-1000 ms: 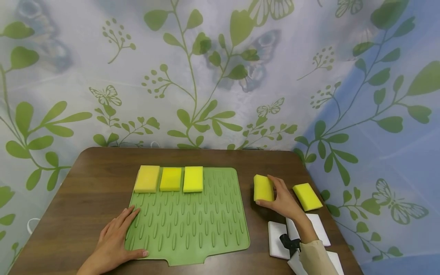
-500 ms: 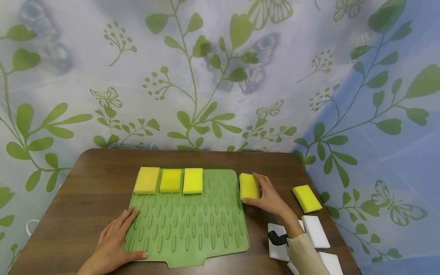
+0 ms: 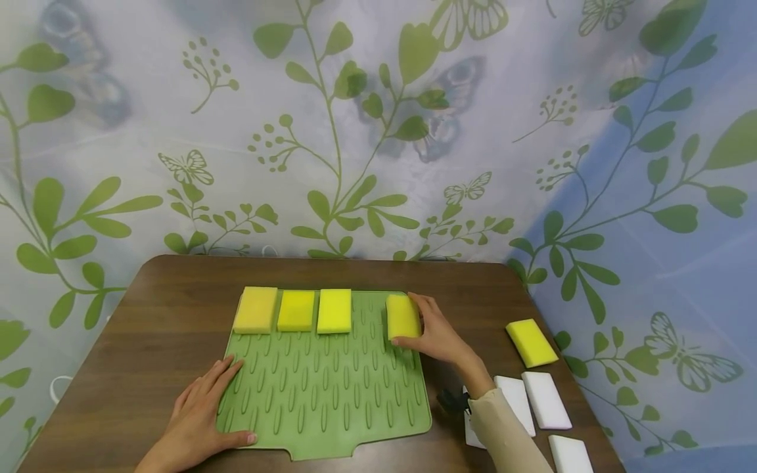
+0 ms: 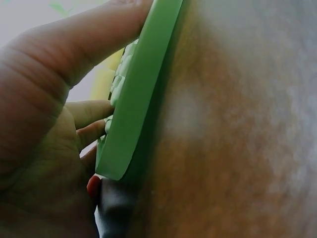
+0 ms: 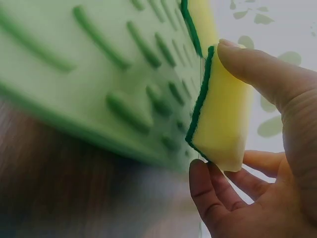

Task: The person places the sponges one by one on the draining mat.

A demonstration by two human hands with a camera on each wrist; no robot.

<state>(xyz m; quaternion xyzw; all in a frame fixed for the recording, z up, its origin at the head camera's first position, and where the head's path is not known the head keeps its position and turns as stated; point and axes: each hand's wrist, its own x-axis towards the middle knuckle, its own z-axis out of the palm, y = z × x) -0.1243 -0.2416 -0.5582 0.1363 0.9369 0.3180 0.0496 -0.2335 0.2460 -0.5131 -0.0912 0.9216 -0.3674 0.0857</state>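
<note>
Sponge (image 3: 403, 316), yellow with a green scrub face, sits in our right hand (image 3: 434, 332), pinched by its long edges above the green mat (image 3: 331, 401). We judge it light and squashy, so gentle edge pressure suffices; our left hand (image 3: 198, 414) lies flat on the mat's near corner.

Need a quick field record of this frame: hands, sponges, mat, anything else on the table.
left hand: flat on near-left corner of green mat
right hand: grips yellow sponge over mat's far-right part
sponge underside: dark green layer, per right wrist view
sponges in row: three, far edge of mat
loose yellow sponge: on table, right side
white blocks: near-right of table
</note>
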